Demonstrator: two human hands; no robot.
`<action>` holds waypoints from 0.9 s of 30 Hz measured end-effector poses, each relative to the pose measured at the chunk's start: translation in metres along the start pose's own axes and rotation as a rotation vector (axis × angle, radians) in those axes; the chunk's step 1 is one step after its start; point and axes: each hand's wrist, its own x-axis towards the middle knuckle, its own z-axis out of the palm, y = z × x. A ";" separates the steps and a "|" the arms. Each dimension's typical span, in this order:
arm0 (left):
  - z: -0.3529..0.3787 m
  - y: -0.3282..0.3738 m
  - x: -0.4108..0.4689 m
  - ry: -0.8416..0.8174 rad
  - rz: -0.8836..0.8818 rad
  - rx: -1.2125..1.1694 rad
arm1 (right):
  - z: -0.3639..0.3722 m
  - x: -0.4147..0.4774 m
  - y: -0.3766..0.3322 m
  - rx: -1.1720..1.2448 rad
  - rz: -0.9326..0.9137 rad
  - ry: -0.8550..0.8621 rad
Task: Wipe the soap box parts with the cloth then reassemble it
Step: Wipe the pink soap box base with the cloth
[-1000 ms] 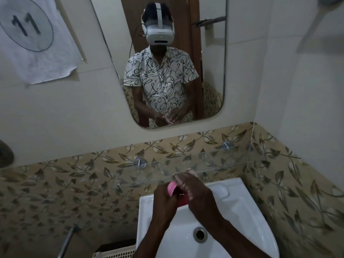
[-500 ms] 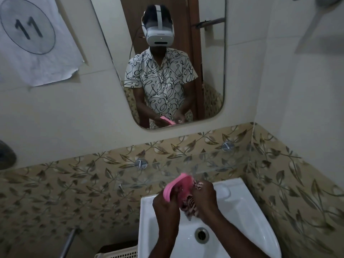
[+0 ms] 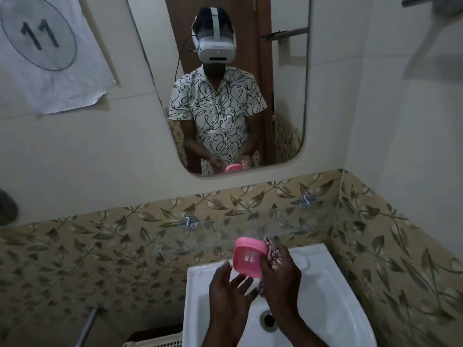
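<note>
A pink soap box part [image 3: 248, 256] with small slots in its middle is held upright over the white sink [image 3: 198, 284], its flat face toward me. My right hand [image 3: 280, 284] grips its right edge together with a patterned pink and black cloth [image 3: 273, 254], which is bunched between my fingers and hangs down behind the palm. My left hand [image 3: 230, 291] is just below the part with its fingers spread; the fingertips reach near the part's lower edge without gripping it. No other soap box part is visible.
A glass shelf [image 3: 250, 229] on metal pegs runs along the tiled wall just behind the hands. The drain [image 3: 268, 320] lies under my wrists. A mirror [image 3: 288, 96] hangs above. A white basket [image 3: 155, 343] and a metal pipe [image 3: 87, 326] sit lower left.
The pink part has turned to face me and passed from my left hand to my right, which still keeps the cloth. My left hand has opened and dropped below it.
</note>
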 end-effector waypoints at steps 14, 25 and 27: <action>-0.021 0.023 0.027 -0.271 0.011 -0.071 | -0.033 0.016 -0.001 -0.159 -0.241 -0.136; -0.008 -0.009 0.013 -0.217 0.103 -0.002 | -0.008 -0.005 -0.009 -0.235 -0.334 -0.316; -0.007 -0.010 0.011 -0.244 0.145 0.030 | -0.003 -0.018 -0.015 -0.164 -0.430 -0.380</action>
